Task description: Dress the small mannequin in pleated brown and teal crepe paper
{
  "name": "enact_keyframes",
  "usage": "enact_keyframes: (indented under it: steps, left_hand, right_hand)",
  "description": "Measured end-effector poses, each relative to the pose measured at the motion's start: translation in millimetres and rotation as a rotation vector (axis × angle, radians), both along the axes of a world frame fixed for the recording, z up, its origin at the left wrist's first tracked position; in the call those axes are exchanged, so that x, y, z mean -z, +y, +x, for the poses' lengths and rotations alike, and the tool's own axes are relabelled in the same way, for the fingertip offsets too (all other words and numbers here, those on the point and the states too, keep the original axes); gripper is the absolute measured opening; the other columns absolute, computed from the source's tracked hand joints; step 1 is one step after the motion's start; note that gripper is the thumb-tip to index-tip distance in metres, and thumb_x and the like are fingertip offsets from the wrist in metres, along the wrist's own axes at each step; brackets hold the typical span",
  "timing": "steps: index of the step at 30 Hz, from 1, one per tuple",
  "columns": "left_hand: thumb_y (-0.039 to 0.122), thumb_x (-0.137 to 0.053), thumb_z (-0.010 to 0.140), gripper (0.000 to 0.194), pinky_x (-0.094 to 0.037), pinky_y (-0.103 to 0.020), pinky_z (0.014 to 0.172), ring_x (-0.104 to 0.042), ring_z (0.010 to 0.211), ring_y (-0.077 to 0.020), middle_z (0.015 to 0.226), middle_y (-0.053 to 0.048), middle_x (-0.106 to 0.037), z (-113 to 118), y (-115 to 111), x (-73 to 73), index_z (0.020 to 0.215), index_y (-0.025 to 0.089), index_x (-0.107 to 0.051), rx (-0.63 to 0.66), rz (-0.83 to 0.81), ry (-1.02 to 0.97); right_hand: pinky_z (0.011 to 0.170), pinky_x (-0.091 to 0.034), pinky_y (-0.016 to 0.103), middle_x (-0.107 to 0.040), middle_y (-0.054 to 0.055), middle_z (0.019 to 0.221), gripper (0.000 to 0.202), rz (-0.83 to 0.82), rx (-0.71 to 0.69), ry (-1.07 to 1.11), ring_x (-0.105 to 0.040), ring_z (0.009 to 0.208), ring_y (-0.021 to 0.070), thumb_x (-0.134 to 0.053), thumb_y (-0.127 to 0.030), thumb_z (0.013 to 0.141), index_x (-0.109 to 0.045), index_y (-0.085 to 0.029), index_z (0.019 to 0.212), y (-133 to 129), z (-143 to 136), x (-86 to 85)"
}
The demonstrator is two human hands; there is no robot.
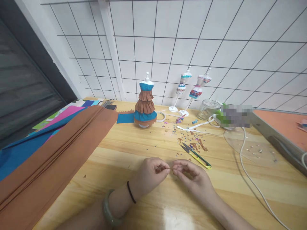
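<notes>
Above the wooden table (110, 163), my left hand (153, 172) and my right hand (189, 174) nearly meet at the fingertips. Both are pinched, and what they hold is too small to make out. Beyond them stands a small dress form in a ruffled blue and brown paper dress (145, 103). A blue and brown strip (126, 118) reaches left from its hem. Snips with yellow and green handles (196, 156) lie past my right hand, beside brown and blue scraps (195, 143).
Brown sheets (59, 150) and blue sheets (26, 153) cover the left side. Two white mannequins (184, 83) (200, 86), a tape roll (160, 117) and a glass jar (208, 109) stand near the tiled wall. A white cable (247, 172) curves down the right.
</notes>
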State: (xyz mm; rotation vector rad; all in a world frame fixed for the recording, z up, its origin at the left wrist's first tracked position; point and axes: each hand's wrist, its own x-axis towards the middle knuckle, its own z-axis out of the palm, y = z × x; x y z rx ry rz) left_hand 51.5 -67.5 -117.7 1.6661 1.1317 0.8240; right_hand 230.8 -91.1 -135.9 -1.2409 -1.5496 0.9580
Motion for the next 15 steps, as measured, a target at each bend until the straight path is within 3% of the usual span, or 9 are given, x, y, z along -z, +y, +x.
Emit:
enact_keyframes:
  steps: [5, 10, 15]
  left_hand:
    - [0.017, -0.056, 0.071, 0.013, -0.041, -0.021, 0.055, -0.054, 0.058, -0.0119, 0.064, -0.003, -0.067, 1.7, -0.7, 1.7, 0.067, 0.014, -0.068, -0.009, -0.070, -0.035]
    - [0.018, -0.057, 0.070, 0.012, -0.040, -0.021, 0.054, -0.051, 0.057, -0.0115, 0.062, -0.003, -0.064, 1.5, -2.0, 4.3, 0.067, 0.013, -0.068, 0.011, -0.092, -0.050]
    - [0.026, -0.052, 0.079, 0.022, -0.041, -0.022, 0.058, -0.053, 0.061, -0.0117, 0.064, -0.002, -0.062, -2.0, 2.8, 6.4, 0.070, 0.012, -0.066, 0.046, -0.175, -0.151]
  right_hand:
    - [0.076, -0.057, 0.030, -0.072, 0.009, 0.093, 0.025, -0.097, -0.048, 0.057, -0.069, 0.083, 0.0181, -0.066, -0.035, 0.079, -0.065, -0.019, 0.099, -1.8, -1.1, 1.6]
    - [0.069, -0.056, 0.028, -0.071, 0.006, 0.079, 0.031, -0.106, -0.027, 0.053, -0.068, 0.072, 0.0168, -0.068, -0.042, 0.075, -0.064, -0.020, 0.096, -0.3, -3.0, -1.6]
    - [0.061, -0.052, 0.026, -0.069, 0.005, 0.071, 0.037, -0.165, 0.009, 0.146, -0.065, 0.064, 0.0153, -0.071, -0.047, 0.071, -0.063, -0.018, 0.093, 4.0, -2.8, -7.1]
